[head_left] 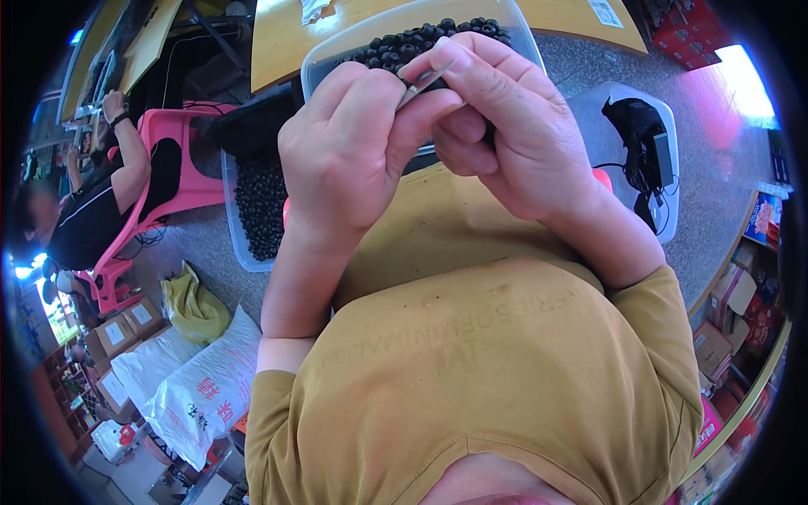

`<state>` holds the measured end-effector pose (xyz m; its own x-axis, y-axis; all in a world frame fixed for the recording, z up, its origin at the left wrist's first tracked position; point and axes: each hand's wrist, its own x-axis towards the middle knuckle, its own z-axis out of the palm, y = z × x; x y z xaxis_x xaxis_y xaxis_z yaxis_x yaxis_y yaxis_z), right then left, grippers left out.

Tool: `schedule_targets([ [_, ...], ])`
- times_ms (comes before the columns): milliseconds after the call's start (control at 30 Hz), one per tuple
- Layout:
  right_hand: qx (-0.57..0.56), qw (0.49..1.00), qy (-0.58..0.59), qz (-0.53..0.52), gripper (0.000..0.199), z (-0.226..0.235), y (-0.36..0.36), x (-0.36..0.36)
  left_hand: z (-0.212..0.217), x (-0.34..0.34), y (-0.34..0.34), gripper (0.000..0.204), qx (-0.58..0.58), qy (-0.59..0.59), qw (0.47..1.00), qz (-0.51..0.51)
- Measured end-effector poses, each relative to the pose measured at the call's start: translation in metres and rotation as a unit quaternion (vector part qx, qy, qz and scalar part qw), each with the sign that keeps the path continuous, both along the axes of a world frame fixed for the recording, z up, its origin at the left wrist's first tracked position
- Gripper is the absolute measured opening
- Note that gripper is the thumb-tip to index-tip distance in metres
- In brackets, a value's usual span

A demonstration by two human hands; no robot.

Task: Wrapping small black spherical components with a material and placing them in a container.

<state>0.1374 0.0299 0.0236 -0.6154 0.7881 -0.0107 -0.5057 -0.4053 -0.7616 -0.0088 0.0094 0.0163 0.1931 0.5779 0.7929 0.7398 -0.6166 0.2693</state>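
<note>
Left hand point(349, 147) and right hand point(497, 126) both pinch a small silvery metal piece point(421, 82) at 12 o'clock, above the clear tub point(337, 55) of black rings point(421, 38). Looks light, stiff, slippery; hold by ends.

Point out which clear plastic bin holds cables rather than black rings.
The bin on the floor at the right: it holds a black adapter with coiled cable. The other two bins, behind the hands and lower left, hold small black rings.
</note>
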Motion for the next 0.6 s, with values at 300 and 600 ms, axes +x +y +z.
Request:
schedule_targets([
  [300, -0.040, 0.999, 0.003, 0.007, 0.024, -0.0001, 0.0025, -0.0016, -0.0001, 0.0004, 0.0007, 0.028, -0.013, -0.001, 1.000, -0.014],
  [600, -0.046, 0.999, -0.004, -0.004, 0.025, -0.0055, 0.0047, -0.0047, -0.0054, 0.0009, 0.0042, 0.026, -0.014, 0.010, 1.000, 0.018],
])
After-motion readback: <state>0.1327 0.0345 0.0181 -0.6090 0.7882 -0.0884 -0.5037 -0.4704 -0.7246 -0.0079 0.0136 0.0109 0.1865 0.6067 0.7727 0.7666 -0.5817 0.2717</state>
